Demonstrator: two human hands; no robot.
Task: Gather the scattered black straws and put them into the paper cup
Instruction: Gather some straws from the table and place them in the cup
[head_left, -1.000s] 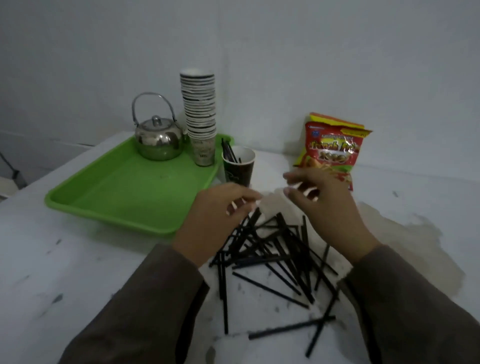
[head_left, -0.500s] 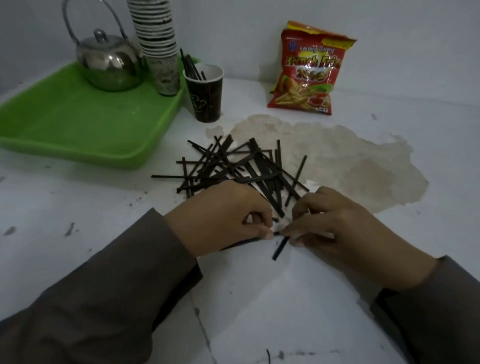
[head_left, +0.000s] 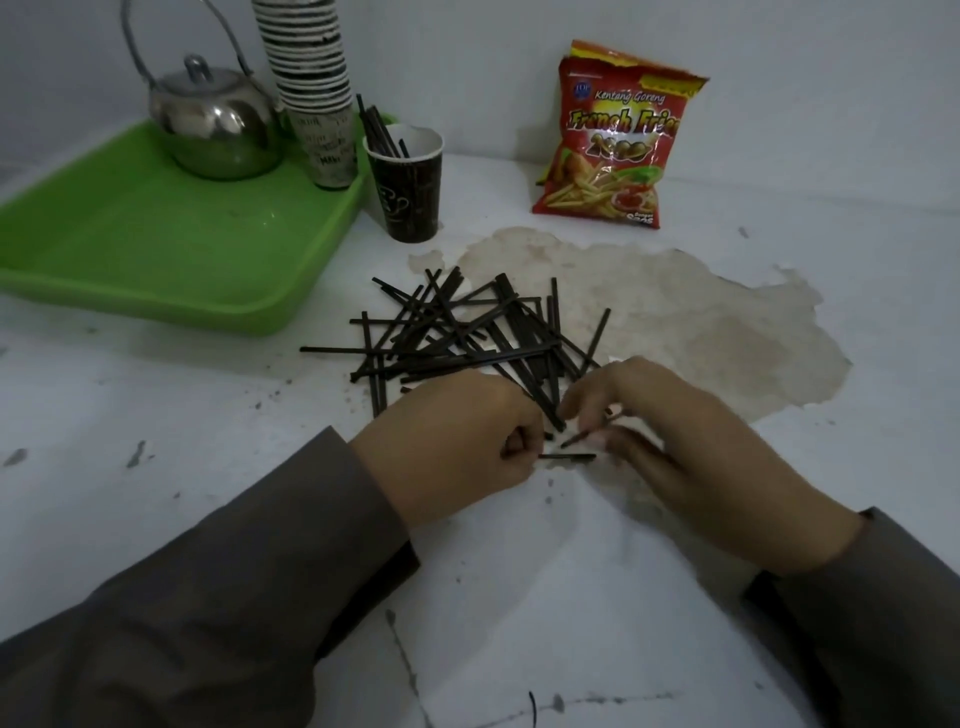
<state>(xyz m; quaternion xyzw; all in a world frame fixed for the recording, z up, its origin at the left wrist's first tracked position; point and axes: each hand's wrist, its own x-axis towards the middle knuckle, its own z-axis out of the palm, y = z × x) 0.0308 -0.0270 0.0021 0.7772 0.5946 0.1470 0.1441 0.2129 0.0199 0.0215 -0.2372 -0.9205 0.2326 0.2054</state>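
1. Left hand is seen at the near edge of the straw pile, its fingers curled into a loose fist, with one thin black plastic straw pinched at the fingertips and lying almost level above the table.
2. Right hand is placed just beside the left, its fingers bent downward; a second short black straw appears to be pinched between its thumb and forefinger, though the grip is blurred and cannot be told for sure.
3. Both wrists are covered by dark grey-brown long sleeves.
4. A scattered pile of black straws is spread crosswise on the white, scuffed table, just beyond the two hands.
5. A dark brown paper cup with a white rim is set upright beyond the pile, and several black straws are already held in it, leaning to the left.
6. A bright green plastic tray is found to the left of the cup; a round steel kettle with a hoop handle and a tall stack of paper cups are borne on it.
7. A red packet of French fries snacks is propped against the wall, to the right of the cup.
8. A large brownish patch is seen on the table between the packet and the right hand.
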